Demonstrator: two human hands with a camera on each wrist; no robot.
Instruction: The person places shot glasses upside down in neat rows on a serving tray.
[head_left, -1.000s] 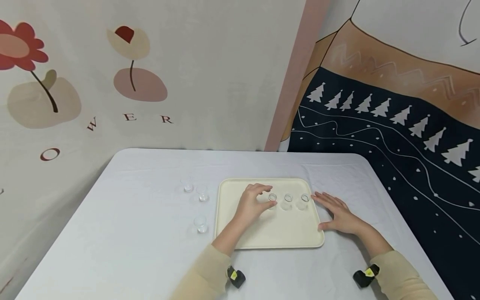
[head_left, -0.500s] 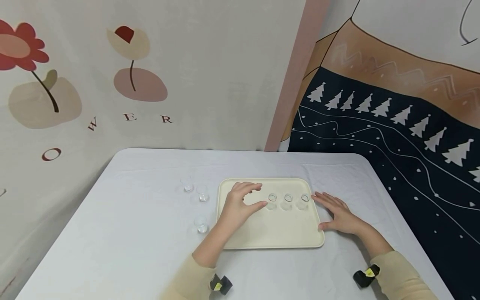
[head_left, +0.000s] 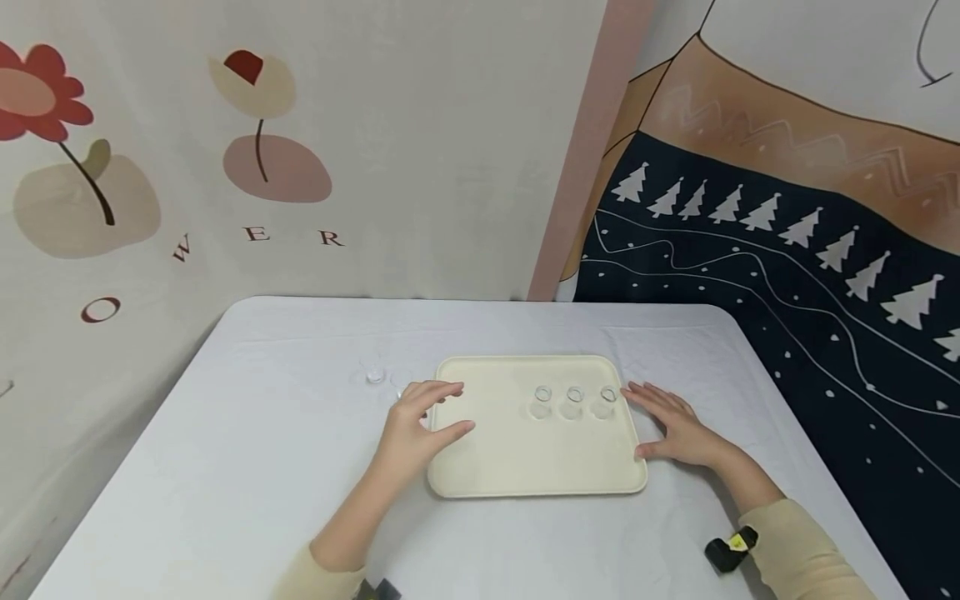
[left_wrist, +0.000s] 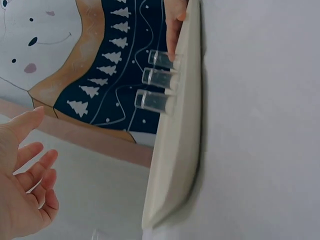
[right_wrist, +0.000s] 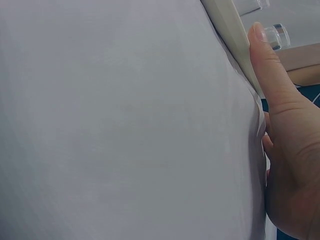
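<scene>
Three small clear glass cups stand in a row on the right half of a cream tray [head_left: 487,467]: a left cup [head_left: 541,404], a middle cup [head_left: 572,404] and a right cup [head_left: 603,404]. Over the tray's left edge is my left hand [head_left: 408,429], thumb and fingers spread apart with nothing between them; the left wrist view also shows this bare hand [left_wrist: 22,185]. My right hand [head_left: 678,433] rests at the tray's right edge, fingers stretched out near the right cup. In the right wrist view its thumb [right_wrist: 272,70] lies along the tray's rim.
Left of the tray, a clear cup [head_left: 376,375] stands on the white-covered table [head_left: 225,467]. Another clear cup [head_left: 400,392] is mostly hidden behind my left fingers. Patterned cloth hangs behind the table [head_left: 420,208].
My left hand has moved left, from around the left cup on the tray to the tray's left edge, leaving that cup standing. My right hand stays in place.
</scene>
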